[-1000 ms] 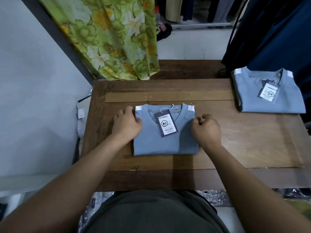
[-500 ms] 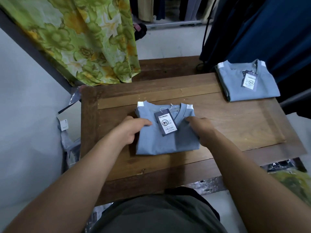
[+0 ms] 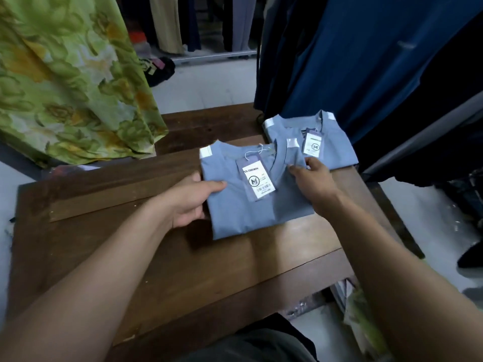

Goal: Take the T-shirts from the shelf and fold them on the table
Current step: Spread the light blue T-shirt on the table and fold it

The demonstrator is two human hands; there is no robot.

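Observation:
A folded grey-blue T-shirt (image 3: 243, 212) with a white hang tag (image 3: 257, 180) is lifted a little off the wooden table (image 3: 104, 231). My left hand (image 3: 192, 198) grips its left edge, thumb on top. My right hand (image 3: 312, 180) grips its right edge near the collar. The shirt's far right corner overlaps a second folded grey-blue T-shirt (image 3: 334, 150), which lies at the table's far right corner with its own tag (image 3: 313, 143).
A green floral cloth (image 3: 70, 79) hangs over the far left of the table. Dark blue garments (image 3: 366, 61) hang close behind the second shirt. Plastic-wrapped items (image 3: 358, 309) lie on the floor to the right of the table.
Both hands took hold of the folded shirt's sides, lifted it and carried it right and away, up to the second shirt. The camera view swung to the right.

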